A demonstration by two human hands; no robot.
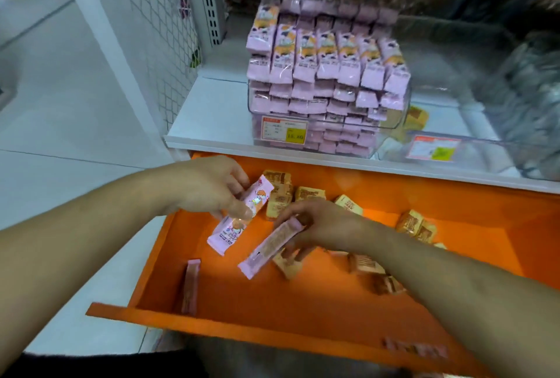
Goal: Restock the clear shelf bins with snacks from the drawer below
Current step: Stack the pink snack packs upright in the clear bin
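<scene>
The orange drawer (230,314) is pulled out below the white shelf (212,117). My left hand (209,187) grips a pink snack bar (239,217) with a cartoon print over the drawer's back left. My right hand (321,223) holds a second pink snack bar (269,249), tilted down to the left. A third pink bar (190,285) leans against the drawer's left wall. Several tan square snack packs (310,194) lie scattered in the drawer. On the shelf a clear bin (391,132) is heaped with pink bars (327,59).
A second clear bin (472,147) with a price tag stands to the right on the shelf, holding a few tan packs (416,117). A wire mesh panel (151,29) closes the shelf's left side. Pale floor (60,105) lies to the left.
</scene>
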